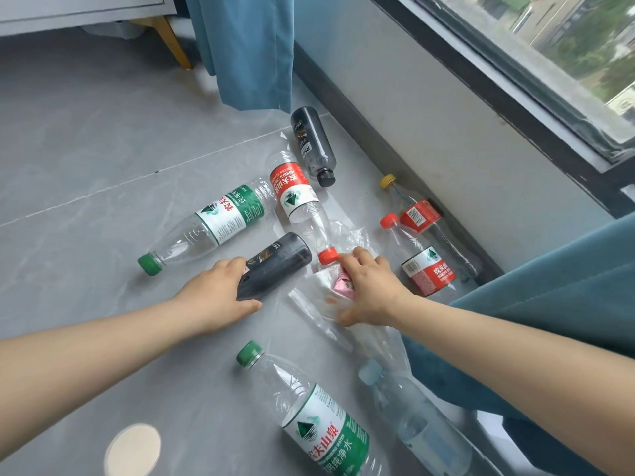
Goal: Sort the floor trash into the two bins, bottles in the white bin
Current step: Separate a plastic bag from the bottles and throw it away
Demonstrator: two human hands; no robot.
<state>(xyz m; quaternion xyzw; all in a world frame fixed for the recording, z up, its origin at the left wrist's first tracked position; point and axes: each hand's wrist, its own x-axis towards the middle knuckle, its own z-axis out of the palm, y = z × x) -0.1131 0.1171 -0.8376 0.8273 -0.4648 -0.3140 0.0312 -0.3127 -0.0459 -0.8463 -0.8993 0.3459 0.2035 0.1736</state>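
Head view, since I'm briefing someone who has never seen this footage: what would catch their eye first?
Two hands at centre: the left hand grips a dark bottle lying on the grey floor, and the right hand grasps a crumpled clear plastic bag beside it. Around them lie water bottles, notably the green-capped bottle nearest the camera.

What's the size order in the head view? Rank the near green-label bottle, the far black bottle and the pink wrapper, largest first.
1. near green-label bottle, though closeness to the camera inflates it.
2. far black bottle.
3. pink wrapper, partly hidden under the right hand.
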